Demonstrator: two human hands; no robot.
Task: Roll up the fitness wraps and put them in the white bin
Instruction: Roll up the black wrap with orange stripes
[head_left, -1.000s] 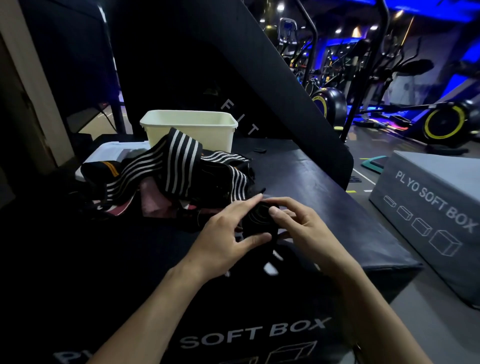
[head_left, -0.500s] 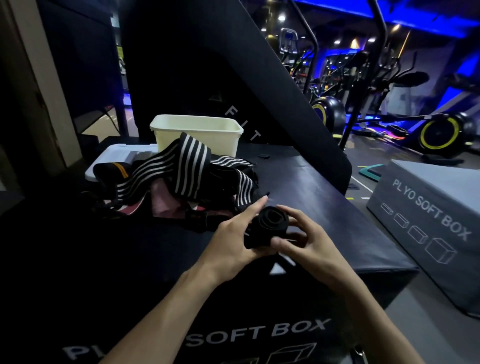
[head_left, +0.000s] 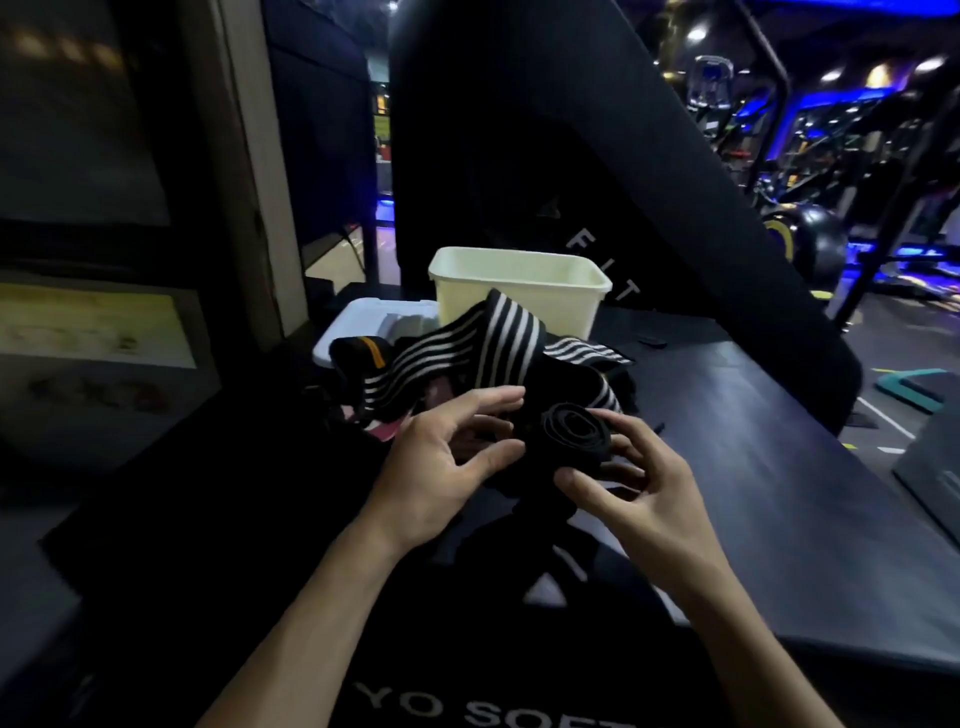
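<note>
A black wrap (head_left: 574, 434), wound into a coil, is held above the desk (head_left: 779, 467), its spiral end turned up toward the camera. It is gripped by the right hand (head_left: 636, 486), thumb below and fingers curled behind. The left hand (head_left: 441, 462) sits just beside the coil on its left, fingers loosely extended; whether they touch it cannot be told. A loose tail appears to hang below. The white bin (head_left: 519, 296) stands straight ahead, beyond the unrolled striped wraps (head_left: 488, 353), which must be cleared. The right hand is judged better placed.
</note>
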